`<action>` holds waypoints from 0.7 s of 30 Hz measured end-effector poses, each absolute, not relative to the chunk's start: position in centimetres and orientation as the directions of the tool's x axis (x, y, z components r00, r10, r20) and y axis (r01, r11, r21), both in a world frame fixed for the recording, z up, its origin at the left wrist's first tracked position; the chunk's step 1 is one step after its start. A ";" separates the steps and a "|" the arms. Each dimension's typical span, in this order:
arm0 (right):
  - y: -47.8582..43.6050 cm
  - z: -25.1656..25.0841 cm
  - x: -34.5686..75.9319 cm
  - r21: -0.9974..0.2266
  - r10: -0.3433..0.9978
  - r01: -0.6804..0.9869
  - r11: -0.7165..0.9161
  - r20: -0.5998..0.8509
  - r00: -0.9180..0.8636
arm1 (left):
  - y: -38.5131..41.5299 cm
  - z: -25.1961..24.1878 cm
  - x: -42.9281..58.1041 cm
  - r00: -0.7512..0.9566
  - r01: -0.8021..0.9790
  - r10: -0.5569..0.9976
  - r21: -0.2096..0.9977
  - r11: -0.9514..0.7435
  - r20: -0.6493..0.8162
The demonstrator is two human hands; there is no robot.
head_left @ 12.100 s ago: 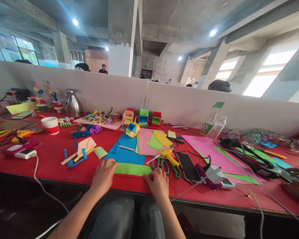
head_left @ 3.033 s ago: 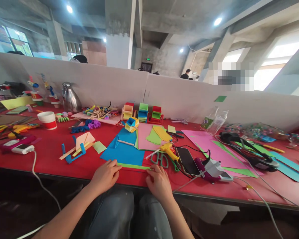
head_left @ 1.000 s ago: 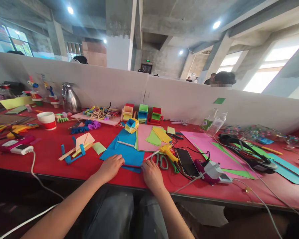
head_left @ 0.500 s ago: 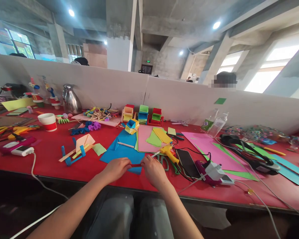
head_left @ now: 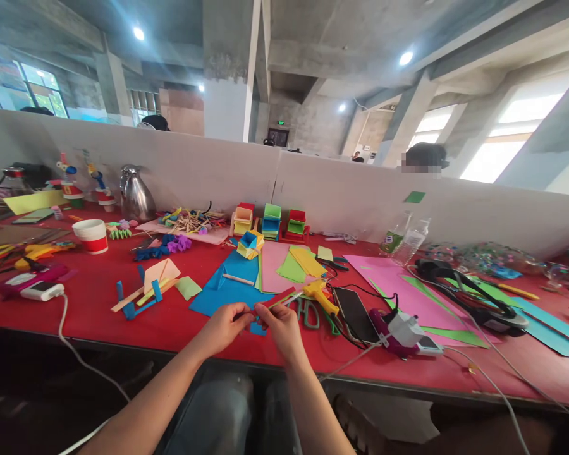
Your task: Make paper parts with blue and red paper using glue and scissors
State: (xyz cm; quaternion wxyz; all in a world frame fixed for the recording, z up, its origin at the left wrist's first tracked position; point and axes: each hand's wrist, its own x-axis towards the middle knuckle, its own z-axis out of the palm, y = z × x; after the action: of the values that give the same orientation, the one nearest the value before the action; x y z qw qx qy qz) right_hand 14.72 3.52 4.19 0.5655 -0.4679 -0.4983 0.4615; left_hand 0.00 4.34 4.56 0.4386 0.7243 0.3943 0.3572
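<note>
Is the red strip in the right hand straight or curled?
Straight where visible: the red strip extends beyond the right hand toward the yellow glue gun. Its part behind the fingers is hidden.

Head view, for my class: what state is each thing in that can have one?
Red paper strip: held, one end free
Right hand: pinching the strip
Left hand: beside right, grip unclear
Glue gun: lying on its side
Scissors: blades hidden, open or shut unclear
Phone: flat, screen dark
Paper cups: upright, nested
Steel jug: upright
White adapter: plugged into purple power strip
</note>
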 end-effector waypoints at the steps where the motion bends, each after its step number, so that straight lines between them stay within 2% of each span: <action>1: 3.7 4.3 14.9 -0.989 0.986 -0.056 0.140 0.134 0.100 | 4.3 4.2 0.0 0.430 0.240 0.889 0.930 -0.279 0.156; 6: 4.1 5.6 17.2 -0.984 0.970 -0.110 0.139 0.113 0.217 | 3.7 2.9 -0.9 0.481 0.189 0.876 0.971 -0.150 0.042; 17: 4.2 6.1 17.7 -0.977 0.974 -0.173 0.128 0.091 0.207 | 1.8 3.4 -1.3 0.572 0.056 0.818 0.998 0.033 -0.059; 21: 4.7 6.1 16.8 -0.981 0.977 -0.099 0.166 0.149 0.154 | 2.6 3.5 -1.2 0.607 0.056 0.793 0.998 0.017 -0.048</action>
State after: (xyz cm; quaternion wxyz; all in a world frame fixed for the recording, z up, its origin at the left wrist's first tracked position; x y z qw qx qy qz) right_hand 16.83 4.69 6.07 0.6004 -0.4651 -0.4716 0.4481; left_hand -1.16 2.58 3.47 0.6305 0.6372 0.3333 0.2922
